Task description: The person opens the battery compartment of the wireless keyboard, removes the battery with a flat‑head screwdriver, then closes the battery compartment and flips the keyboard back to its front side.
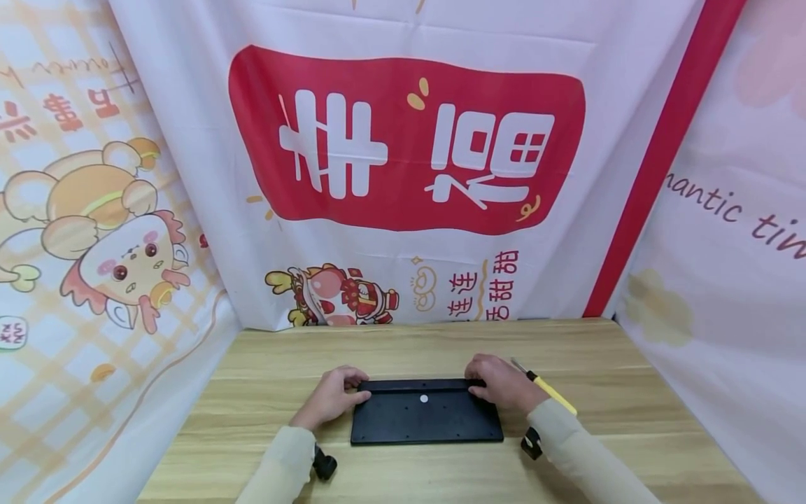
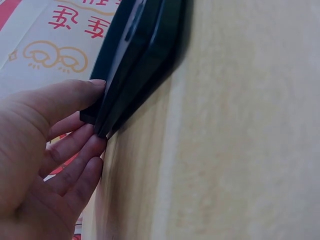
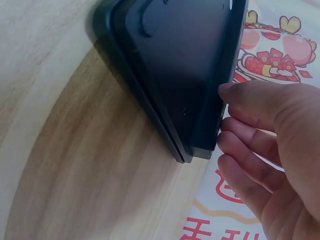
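Note:
A flat black keyboard (image 1: 428, 423) lies underside up on the table, with small screw holes, a white round spot (image 1: 424, 398) and a raised bar along its far edge. My left hand (image 1: 335, 397) holds its far left corner. In the left wrist view the thumb lies on the bar of the keyboard (image 2: 145, 55) and the fingertips touch the edge. At the far right corner my right hand (image 1: 504, 383) pinches the bar between thumb and fingers. The right wrist view shows that corner of the keyboard (image 3: 180, 65) close up. The side facing the table is hidden.
Just right of the right hand lies a screwdriver (image 1: 554, 394) with a yellow and black handle. The wooden table (image 1: 428, 350) ends at a printed cloth (image 1: 403, 245) behind, and more cloth hangs at the left and right.

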Available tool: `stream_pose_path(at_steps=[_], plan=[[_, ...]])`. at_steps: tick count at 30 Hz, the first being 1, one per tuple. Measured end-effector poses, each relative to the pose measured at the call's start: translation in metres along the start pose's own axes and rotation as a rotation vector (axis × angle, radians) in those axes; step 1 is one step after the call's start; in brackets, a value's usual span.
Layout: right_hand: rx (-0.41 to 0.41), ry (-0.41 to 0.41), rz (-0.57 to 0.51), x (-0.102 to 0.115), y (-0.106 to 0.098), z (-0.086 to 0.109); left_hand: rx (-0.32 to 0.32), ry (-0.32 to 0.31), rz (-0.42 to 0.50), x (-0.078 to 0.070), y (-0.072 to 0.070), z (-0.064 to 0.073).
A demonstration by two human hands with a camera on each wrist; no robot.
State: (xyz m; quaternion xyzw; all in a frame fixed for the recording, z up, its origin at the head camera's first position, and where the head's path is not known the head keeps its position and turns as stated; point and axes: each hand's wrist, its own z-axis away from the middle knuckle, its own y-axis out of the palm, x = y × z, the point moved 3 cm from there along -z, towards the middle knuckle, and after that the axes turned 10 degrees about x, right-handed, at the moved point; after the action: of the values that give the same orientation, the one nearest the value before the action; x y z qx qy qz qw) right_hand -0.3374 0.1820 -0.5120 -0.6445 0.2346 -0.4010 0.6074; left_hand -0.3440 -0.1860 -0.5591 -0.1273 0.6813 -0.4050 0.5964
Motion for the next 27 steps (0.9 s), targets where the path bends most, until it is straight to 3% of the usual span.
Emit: stream_pose_path(at_steps=[6, 14, 27], plan=[[0.041, -0.003, 0.012, 0.000, 0.000, -0.005, 0.005, -0.008, -0.003, 0.000, 0.002, 0.001], [0.192, 0.019, -0.056, -0.001, -0.012, -0.022, 0.004, -0.026, 0.000, 0.001, 0.000, 0.000], [0.441, 0.203, -0.213, -0.007, -0.028, -0.050, 0.018, -0.027, 0.003, 0.001, -0.002, 0.000]])
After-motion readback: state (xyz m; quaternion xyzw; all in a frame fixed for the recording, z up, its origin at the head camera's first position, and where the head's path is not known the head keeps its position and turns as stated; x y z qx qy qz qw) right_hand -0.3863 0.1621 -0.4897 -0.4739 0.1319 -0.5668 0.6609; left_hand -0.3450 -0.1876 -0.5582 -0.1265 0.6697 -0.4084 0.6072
